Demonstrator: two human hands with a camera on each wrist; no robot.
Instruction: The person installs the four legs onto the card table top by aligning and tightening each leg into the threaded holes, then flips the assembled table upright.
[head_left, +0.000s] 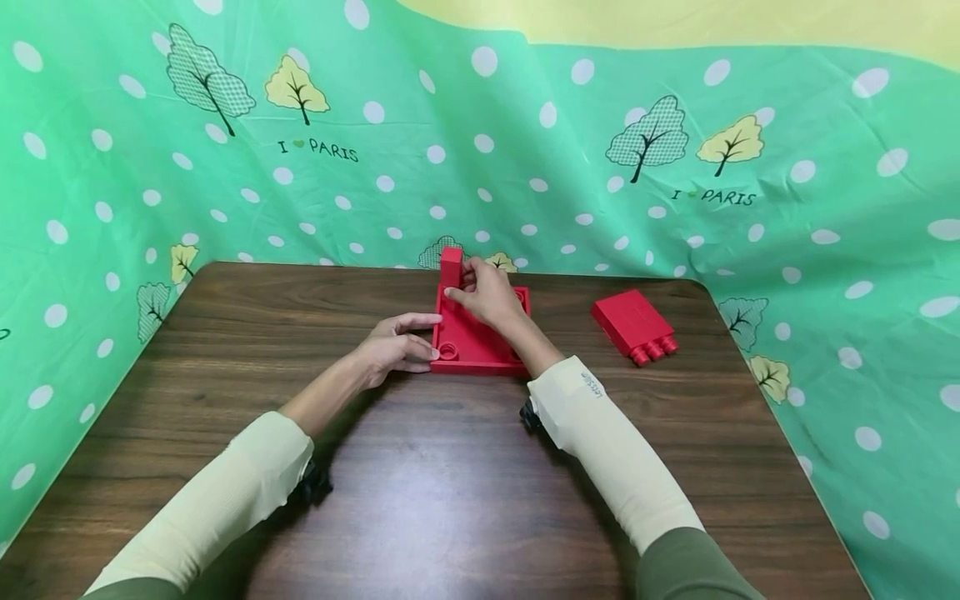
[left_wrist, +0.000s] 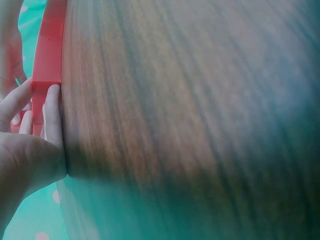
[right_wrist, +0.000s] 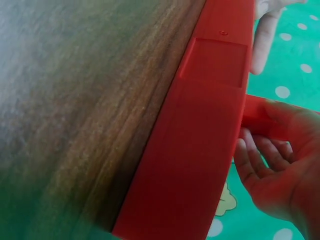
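Observation:
A red rectangular tray with a raised rim and round corner sockets lies at the far middle of the table. In the head view, a red square leg stands upright at its far left corner; its lower end cannot be made out. My right hand reaches over the tray and holds this leg between thumb and fingers. At the tray's near left corner, my left hand grips the rim and side. The right wrist view shows the tray's outer wall with the right hand on the leg behind it.
To the right of the tray, three red legs lie side by side, their threaded ends facing the near right. A green dotted cloth hangs directly behind the brown wooden table and along its sides.

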